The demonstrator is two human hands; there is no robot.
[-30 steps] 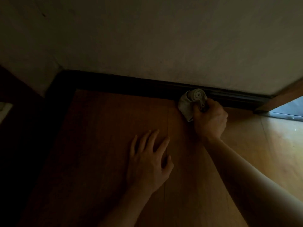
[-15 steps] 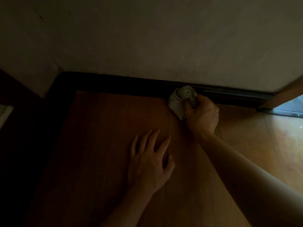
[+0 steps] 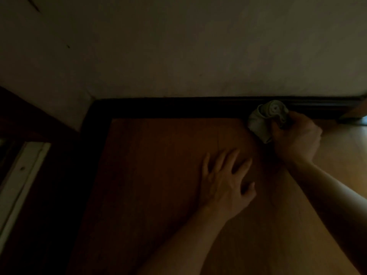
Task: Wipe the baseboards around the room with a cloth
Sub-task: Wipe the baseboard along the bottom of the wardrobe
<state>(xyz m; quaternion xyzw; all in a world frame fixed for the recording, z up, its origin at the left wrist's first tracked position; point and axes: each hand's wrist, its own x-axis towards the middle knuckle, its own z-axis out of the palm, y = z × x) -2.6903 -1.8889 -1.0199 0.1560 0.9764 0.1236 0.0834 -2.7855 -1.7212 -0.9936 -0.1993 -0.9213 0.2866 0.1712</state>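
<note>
- Head view: the right hand (image 3: 296,135) grips a bunched pale cloth (image 3: 266,116) with the fingers curled round it. The cloth sticks out to the left of the hand and above it.
- The rolled top of the cloth touches the dark baseboard (image 3: 178,107). Its loose end hangs down to the wooden floor (image 3: 158,155).
- The long axis of the cloth goes steeply from baseboard to floor. The baseboard itself runs left to right under the wall (image 3: 198,56).
- The left hand (image 3: 224,185) lies flat on the floor with spread fingers and holds nothing. It is near the cloth but apart from it.
- To the left, the baseboard is bare up to the corner, where it turns toward the camera. To the right, a short piece ends at a wooden edge (image 3: 357,110).
</note>
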